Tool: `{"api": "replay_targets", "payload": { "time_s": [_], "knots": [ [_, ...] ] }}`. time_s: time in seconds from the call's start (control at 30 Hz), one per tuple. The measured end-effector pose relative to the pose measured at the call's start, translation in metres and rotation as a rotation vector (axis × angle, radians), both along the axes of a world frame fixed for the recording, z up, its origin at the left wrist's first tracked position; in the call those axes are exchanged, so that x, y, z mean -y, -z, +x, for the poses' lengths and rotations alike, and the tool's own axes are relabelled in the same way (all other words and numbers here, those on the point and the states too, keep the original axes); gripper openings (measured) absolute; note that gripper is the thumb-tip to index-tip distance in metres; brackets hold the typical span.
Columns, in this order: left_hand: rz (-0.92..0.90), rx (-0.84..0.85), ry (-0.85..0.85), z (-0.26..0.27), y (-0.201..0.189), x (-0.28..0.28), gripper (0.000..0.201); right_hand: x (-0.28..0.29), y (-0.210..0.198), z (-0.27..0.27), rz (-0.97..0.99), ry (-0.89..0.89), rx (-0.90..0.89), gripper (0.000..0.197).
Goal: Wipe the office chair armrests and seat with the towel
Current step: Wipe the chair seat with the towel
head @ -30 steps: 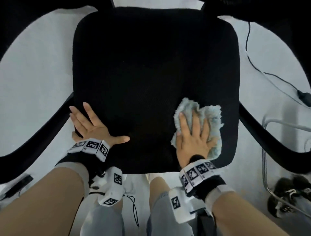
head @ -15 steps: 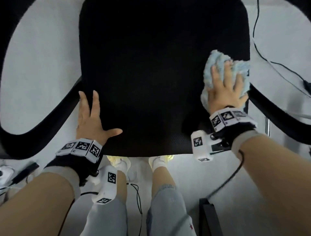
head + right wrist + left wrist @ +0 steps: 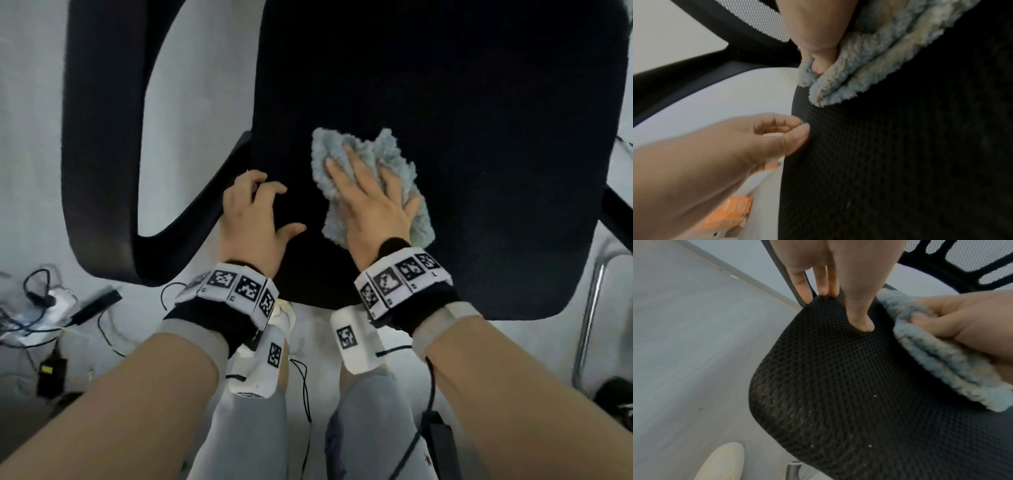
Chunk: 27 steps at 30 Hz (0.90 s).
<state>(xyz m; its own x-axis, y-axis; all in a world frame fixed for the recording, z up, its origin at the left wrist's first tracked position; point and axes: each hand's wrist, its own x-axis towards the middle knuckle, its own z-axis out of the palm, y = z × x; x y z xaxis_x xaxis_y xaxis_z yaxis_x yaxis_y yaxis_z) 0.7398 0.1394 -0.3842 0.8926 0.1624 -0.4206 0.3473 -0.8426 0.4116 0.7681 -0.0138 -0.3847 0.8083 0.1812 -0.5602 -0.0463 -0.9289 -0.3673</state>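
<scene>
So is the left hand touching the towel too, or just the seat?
Apart. The head view shows bare black seat between the left hand and the towel; the left hand's fingers press the seat only.

Right hand (image 3: 373, 202) flat on crumpled fluffy light-blue towel (image 3: 368, 161), on black mesh seat (image 3: 462, 120) near its front-left. Left hand (image 3: 251, 219) just left, on seat's left edge. Black curved armrest (image 3: 102, 137) further left.

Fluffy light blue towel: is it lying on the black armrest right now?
No, the fluffy light blue towel lies on the black mesh seat.
</scene>
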Motion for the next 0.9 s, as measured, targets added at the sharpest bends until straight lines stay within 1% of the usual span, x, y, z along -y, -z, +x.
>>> {"api": "replay_targets", "payload": {
  "time_s": [0.1, 0.17, 0.23, 0.3, 0.5, 0.57, 0.6, 0.7, 0.73, 0.8, 0.83, 0.9],
  "knots": [
    [0.021, 0.010, -0.012, 0.005, 0.007, 0.004, 0.044, 0.027, -0.004, 0.007, -0.063, 0.212, 0.092, 0.055],
    [0.036, 0.019, -0.029, 0.009, 0.014, 0.006, 0.034, 0.042, -0.002, 0.011, -0.105, 0.305, 0.128, 0.053],
    [0.036, 0.026, -0.026, 0.012, 0.021, 0.008, 0.022, 0.049, 0.001, 0.013, -0.130, 0.303, 0.141, 0.052],
    [0.030, 0.033, -0.022, 0.013, 0.026, 0.009, 0.015, 0.048, 0.007, 0.013, -0.147, 0.260, 0.164, 0.050],
    [0.040, 0.010, -0.019, 0.015, 0.025, 0.009, 0.017, 0.044, 0.014, 0.011, -0.187, 0.269, 0.190, 0.051],
    [0.053, -0.004, -0.011, 0.014, 0.019, 0.008, 0.024, 0.044, 0.015, 0.011, -0.188, 0.267, 0.196, 0.051],
    [0.065, -0.007, -0.010, 0.013, 0.017, 0.009, 0.034, 0.045, 0.015, 0.011, -0.185, 0.260, 0.197, 0.051],
    [0.094, -0.028, 0.001, 0.007, 0.009, 0.012, 0.080, 0.053, 0.012, 0.011, -0.162, 0.209, 0.177, 0.051],
    [0.100, -0.047, 0.012, 0.005, 0.008, 0.014, 0.091, 0.058, 0.011, 0.012, -0.163, 0.188, 0.164, 0.052],
    [0.117, -0.076, 0.030, 0.001, 0.007, 0.019, 0.101, 0.074, 0.011, 0.015, -0.221, 0.186, 0.147, 0.053],
    [0.137, -0.088, 0.040, -0.001, 0.007, 0.021, 0.102, 0.085, 0.012, 0.019, -0.270, 0.236, 0.138, 0.053],
    [0.179, -0.118, 0.062, -0.002, 0.007, 0.026, 0.102, 0.111, 0.013, 0.026, -0.341, 0.414, 0.121, 0.052]
  ]
}}
